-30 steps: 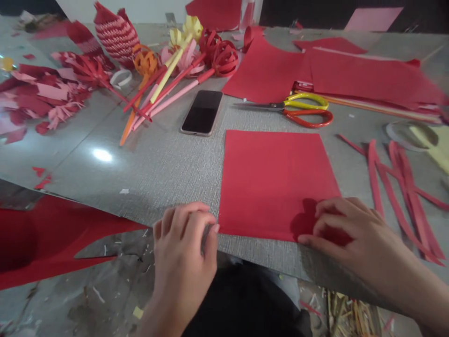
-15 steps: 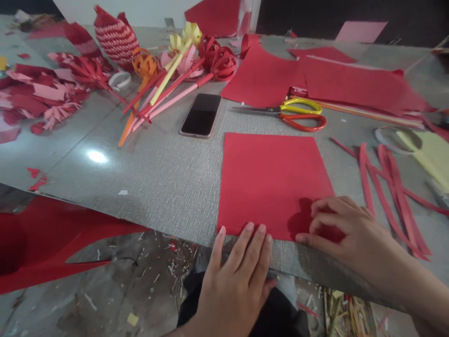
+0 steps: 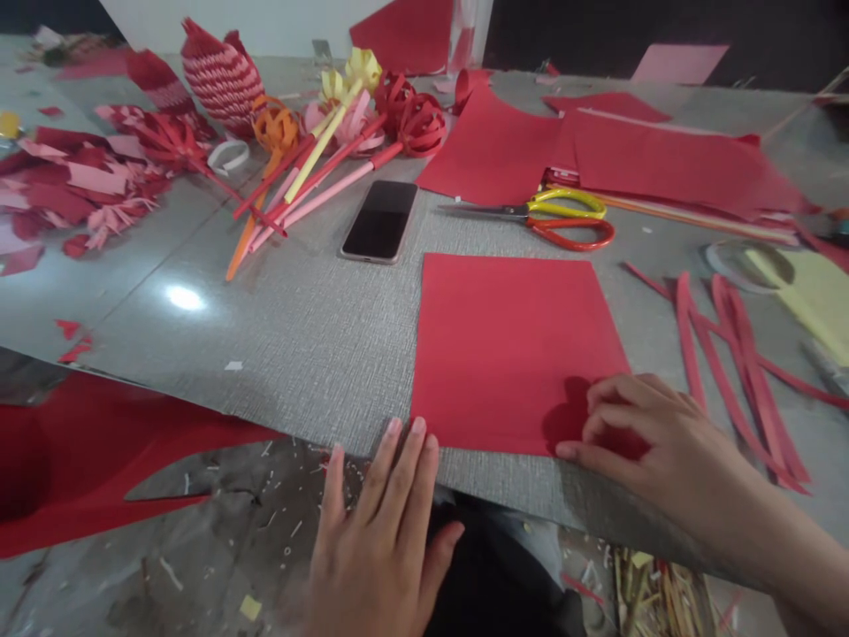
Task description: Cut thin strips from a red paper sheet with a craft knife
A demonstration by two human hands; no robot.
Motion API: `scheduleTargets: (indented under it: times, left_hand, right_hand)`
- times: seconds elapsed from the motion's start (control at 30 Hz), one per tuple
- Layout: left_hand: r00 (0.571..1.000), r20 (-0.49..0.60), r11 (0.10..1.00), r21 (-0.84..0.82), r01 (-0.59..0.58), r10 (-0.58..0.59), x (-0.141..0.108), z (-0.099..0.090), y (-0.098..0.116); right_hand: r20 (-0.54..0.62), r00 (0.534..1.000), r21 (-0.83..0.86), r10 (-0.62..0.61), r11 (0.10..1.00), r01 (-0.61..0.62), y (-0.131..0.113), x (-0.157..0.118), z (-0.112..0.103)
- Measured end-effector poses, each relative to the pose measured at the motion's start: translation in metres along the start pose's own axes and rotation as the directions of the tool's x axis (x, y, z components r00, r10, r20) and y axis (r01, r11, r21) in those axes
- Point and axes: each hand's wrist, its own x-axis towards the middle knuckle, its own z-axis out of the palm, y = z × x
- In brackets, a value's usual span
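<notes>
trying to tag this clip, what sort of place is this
Probably a paper-craft workspace, perhaps a workshop or classroom; which, I cannot tell. The table holds scissors, cut red strips and paper flowers.

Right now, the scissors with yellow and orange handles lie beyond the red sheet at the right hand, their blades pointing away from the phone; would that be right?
Not quite: the head view shows the blades pointing toward the phone. The scissors do lie beyond the red sheet at the right hand, and their handles are yellow and orange.
</notes>
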Motion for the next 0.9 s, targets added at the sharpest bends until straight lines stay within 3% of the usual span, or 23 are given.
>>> scheduleTargets:
  times: [0.2,0.3,0.4,0.5,0.7,0.9]
  left_hand:
    - [0.999,-0.011,0.997,0.062,0.046,-0.046,-0.012,0.004,-0.005]
    - [0.991,-0.111,0.997,0.013,0.079,-0.077,-0.009,-0.001,0.001]
    - [0.977,-0.211,0.996,-0.084,-0.041,0.022,0.002,-0.001,0.013]
    - [0.970,-0.198,0.967,-0.182,-0.178,0.141,0.016,0.010,0.025]
    - [0.982,-0.166,0.967,-0.220,-0.130,0.094,0.026,0.032,0.034]
    - [0.974,-0.185,0.967,-0.196,-0.165,0.128,0.031,0.026,0.028]
  right_hand:
    - [0.003,1.000,0.012,-0.016,1.000,0.016,-0.002,0.002,-0.001]
    - [0.020,1.000,0.017,-0.012,1.000,0.012,-0.004,0.004,-0.003]
    - [0.045,0.999,0.031,0.010,0.999,-0.011,-0.007,0.005,-0.004]
    - [0.044,0.999,0.021,0.022,1.000,-0.023,-0.009,0.006,-0.005]
    - [0.018,0.997,0.044,0.073,0.996,-0.074,-0.010,0.004,-0.006]
    - [-0.031,0.990,0.163,0.139,0.978,-0.132,-0.009,0.000,-0.003]
